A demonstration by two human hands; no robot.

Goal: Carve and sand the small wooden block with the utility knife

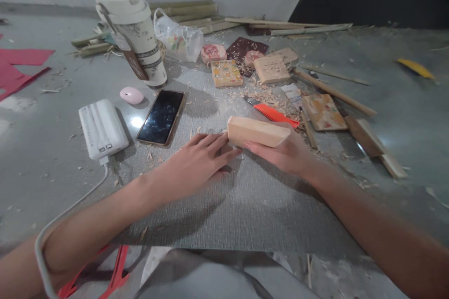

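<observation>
My right hand (286,154) grips a pale wooden block (256,131) with a slanted right end, held on edge above the grey mat (242,205). The thumb lies along its near side, and the other fingers are hidden behind it. My left hand (205,156) rests palm down on the mat, fingers stretched out, with its fingertips close to the block's left end. A small pale piece (239,155) shows by the left fingers; I cannot tell what it is. Just beyond the block lies an orange-handled craft knife (275,114).
A phone (161,117), a white power bank (103,128), a pink oval case (132,95) and a tall cup (136,37) stand left. Carved blocks (271,70) lie among shavings at the back. A cleaver (368,138) lies right. The power bank's cable (70,205) crosses my left forearm.
</observation>
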